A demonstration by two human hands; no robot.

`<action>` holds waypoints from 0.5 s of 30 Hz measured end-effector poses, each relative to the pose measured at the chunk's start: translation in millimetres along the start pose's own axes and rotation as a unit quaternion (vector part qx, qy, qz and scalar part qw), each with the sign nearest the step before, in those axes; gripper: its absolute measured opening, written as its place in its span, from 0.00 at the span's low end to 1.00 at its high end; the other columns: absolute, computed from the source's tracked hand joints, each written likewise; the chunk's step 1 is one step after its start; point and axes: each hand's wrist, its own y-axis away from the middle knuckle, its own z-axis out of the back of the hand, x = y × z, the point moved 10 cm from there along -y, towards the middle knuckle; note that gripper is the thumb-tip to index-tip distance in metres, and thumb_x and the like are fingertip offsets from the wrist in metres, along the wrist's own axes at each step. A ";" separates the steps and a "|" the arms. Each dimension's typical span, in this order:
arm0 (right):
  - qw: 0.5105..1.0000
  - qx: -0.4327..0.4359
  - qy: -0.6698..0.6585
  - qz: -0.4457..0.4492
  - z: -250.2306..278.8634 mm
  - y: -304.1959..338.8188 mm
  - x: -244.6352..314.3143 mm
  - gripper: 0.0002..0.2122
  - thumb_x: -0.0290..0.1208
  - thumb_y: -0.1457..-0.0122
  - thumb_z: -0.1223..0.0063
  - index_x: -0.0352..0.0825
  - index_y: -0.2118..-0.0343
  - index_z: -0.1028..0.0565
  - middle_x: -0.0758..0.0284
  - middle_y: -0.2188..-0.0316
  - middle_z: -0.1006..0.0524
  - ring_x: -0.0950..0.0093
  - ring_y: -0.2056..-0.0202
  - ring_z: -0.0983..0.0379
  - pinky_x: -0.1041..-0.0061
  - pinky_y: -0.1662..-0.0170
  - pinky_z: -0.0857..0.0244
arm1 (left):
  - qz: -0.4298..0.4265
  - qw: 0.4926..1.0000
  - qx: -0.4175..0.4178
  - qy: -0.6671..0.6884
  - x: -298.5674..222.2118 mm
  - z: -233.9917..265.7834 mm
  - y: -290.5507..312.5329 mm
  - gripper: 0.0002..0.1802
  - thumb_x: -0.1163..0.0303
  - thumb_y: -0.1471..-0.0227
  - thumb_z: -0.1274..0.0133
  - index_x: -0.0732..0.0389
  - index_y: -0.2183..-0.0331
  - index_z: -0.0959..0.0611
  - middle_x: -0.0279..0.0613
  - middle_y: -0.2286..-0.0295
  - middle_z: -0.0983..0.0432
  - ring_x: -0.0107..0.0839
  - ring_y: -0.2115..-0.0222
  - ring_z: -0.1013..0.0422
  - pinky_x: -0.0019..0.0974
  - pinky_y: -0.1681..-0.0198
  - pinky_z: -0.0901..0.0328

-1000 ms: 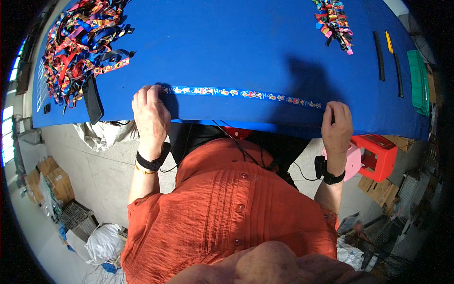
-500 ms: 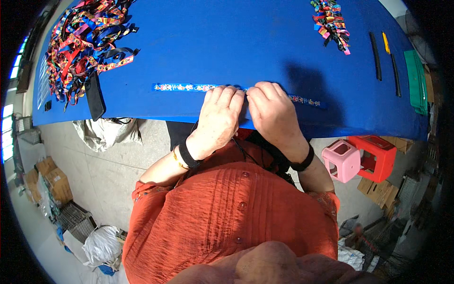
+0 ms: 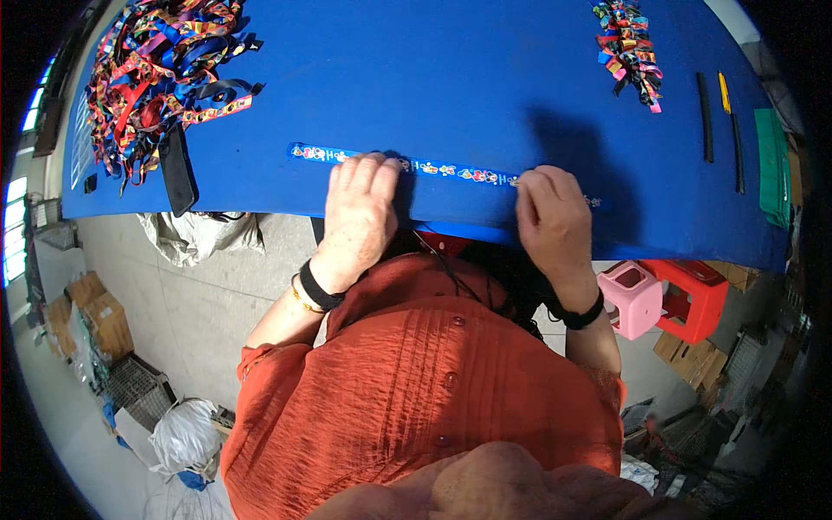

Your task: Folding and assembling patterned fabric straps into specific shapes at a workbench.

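A narrow blue ribbon (image 3: 442, 170) printed with small colourful figures lies stretched across the blue cloth, running from left to lower right. My left hand (image 3: 360, 204) rests over its left part, fingers together and bent onto it; the thumb is hidden. Farther right, my right hand (image 3: 559, 217) pinches the ribbon between thumb and fingertips. Beyond that hand, the ribbon's right end shows in shadow. Between the two hands the strip lies nearly straight with its printed side up.
A heap of mixed printed ribbons (image 3: 143, 78) lies at the far left, beside a black phone-like slab (image 3: 179, 178). At the far right are a bundle of ribbons (image 3: 628, 52), dark thin strips (image 3: 705, 117), a yellow tool (image 3: 724, 91) and a green item (image 3: 771, 165). Pink (image 3: 631, 299) and red (image 3: 693, 299) stools stand below.
My hands, close together at the ribbon's middle before, have moved apart: the left one leftward, the right one rightward. More of the printed ribbon shows between them. The view has shifted slightly.
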 end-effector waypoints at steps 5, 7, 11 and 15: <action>0.998 -0.034 0.027 -0.039 21.6 16.7 -30.1 0.05 0.21 0.44 0.43 0.33 0.64 0.23 0.58 0.63 0.23 0.56 0.60 0.26 0.60 0.56 0.31 | 0.046 0.998 -0.014 -0.043 33.2 14.8 5.5 0.18 0.82 0.52 0.50 0.63 0.57 0.19 0.49 0.59 0.23 0.49 0.57 0.28 0.47 0.52 0.34; 0.996 -0.050 0.056 -0.058 31.2 24.4 -43.1 0.05 0.21 0.43 0.43 0.33 0.64 0.23 0.58 0.63 0.23 0.57 0.60 0.25 0.60 0.57 0.31 | 0.056 0.997 -0.016 -0.043 45.3 19.5 6.8 0.19 0.84 0.53 0.51 0.63 0.57 0.19 0.49 0.60 0.23 0.50 0.57 0.29 0.48 0.52 0.34; 0.989 -0.063 0.099 -0.086 47.4 38.0 -64.9 0.04 0.21 0.42 0.45 0.32 0.64 0.24 0.58 0.64 0.23 0.57 0.60 0.25 0.60 0.56 0.31 | 0.076 0.995 -0.030 -0.063 62.0 27.8 10.2 0.19 0.85 0.55 0.51 0.63 0.58 0.19 0.50 0.60 0.23 0.50 0.57 0.28 0.48 0.52 0.33; 0.983 -0.068 0.124 -0.114 59.8 51.9 -84.2 0.03 0.21 0.41 0.46 0.32 0.64 0.24 0.57 0.64 0.23 0.56 0.59 0.25 0.59 0.55 0.31 | 0.089 0.991 -0.037 -0.096 78.8 29.6 16.0 0.18 0.83 0.55 0.49 0.63 0.58 0.19 0.50 0.60 0.24 0.49 0.56 0.29 0.47 0.51 0.34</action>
